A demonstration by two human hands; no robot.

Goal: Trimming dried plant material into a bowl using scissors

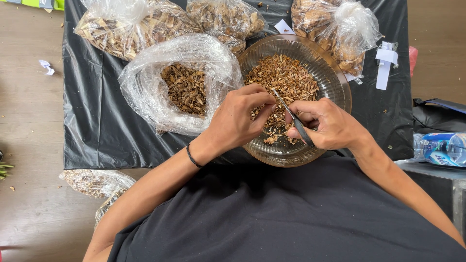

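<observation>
**Scissors Held Over Bowl of Dried Pieces**

The right hand (330, 126) is closed around the dark handles of the scissors (292, 116). The long axis of the scissors runs diagonally: the handles sit low inside the grip, and the thin blades point up and away from the person, toward the left hand. The blade tip ends just beyond the left fingertips.

The left hand (240, 119) is pinched shut, thumb against fingers, directly beside the blades. What it pinches is too small to identify. A dark band circles the left wrist.

Both hands hover over the near half of a ribbed clear bowl (337, 77), which contains brown dried pieces (284, 77). Left of the grip, touching the bowl rim, an open clear bag (145, 87) holds larger dried pieces. Beyond the grip, further tied bags (126, 26) lie along the far edge.

All items rest on a black plastic sheet (97, 126) spread over a brown wooden floor (29, 121). Right of the grip, well apart, a plastic bottle (441, 148) lies on its side.
</observation>
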